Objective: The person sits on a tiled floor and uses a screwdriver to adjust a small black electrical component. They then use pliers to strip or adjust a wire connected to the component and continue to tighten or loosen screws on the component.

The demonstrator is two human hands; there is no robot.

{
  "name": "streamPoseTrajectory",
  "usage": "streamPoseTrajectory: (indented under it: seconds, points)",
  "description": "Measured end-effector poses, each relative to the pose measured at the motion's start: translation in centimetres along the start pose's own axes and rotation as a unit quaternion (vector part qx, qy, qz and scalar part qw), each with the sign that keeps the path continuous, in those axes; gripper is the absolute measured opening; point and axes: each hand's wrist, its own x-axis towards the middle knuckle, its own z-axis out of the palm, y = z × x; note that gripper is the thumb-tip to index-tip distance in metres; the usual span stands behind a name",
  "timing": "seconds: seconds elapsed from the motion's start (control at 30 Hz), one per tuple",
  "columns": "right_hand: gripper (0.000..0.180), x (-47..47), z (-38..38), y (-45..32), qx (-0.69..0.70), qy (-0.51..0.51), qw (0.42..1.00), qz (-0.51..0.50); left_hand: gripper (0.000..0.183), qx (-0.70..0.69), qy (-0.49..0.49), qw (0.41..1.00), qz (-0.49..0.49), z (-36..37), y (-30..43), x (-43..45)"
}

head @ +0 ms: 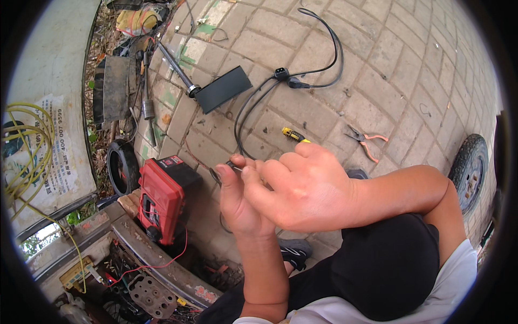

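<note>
Before my chest, my left hand (240, 198) pinches a thin dark cable (214, 175) between thumb and fingers. My right hand (305, 188) is bent over it, its curled fingertips on a short thin end of that cable. The fingers partly cover this end, so its details are hidden. Just beyond my hands, a yellow-and-black screwdriver handle (294, 134) shows on the paving. To its right lie pliers with orange grips (365, 141), jaws apart. A black power cord (238, 125) with a plug (297, 83) and a socket end (281, 73) loops across the bricks.
A red-and-black case (162, 198) stands at left beside an open metal compartment with a perforated metal plate (151, 295). Small tyre (122, 167), black flat box (223, 89), metal rod (176, 65) and slide-weight bar (148, 108) lie beyond. A wheel (469, 174) stands at right.
</note>
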Motion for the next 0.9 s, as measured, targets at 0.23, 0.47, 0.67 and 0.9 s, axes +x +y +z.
streamPoseTrajectory:
  seconds: [0.23, 0.47, 0.67, 0.9]
  points:
    - [0.042, -0.3, 1.2, 0.7, 0.065, 0.034, 0.997, 0.033, 0.039, 0.006, 0.04, 0.998, 0.051, 0.4, -0.5, 0.2]
    - [0.045, -0.4, 2.3, 0.3, 0.075, 0.049, 0.995, 0.033, 0.037, 0.015, 0.061, 0.992, 0.108, 0.1, -1.3, 1.1]
    - [0.045, -0.2, 2.0, 0.4, 0.057, 0.084, 0.995, -0.002, 0.034, 0.03, 0.036, 0.99, 0.136, 0.6, -1.7, 0.6]
    - [0.021, 0.6, 1.2, 0.6, 0.247, -0.004, 0.959, 0.137, 0.033, 0.024, 0.021, 0.989, 0.143, 0.7, -1.5, 0.2]
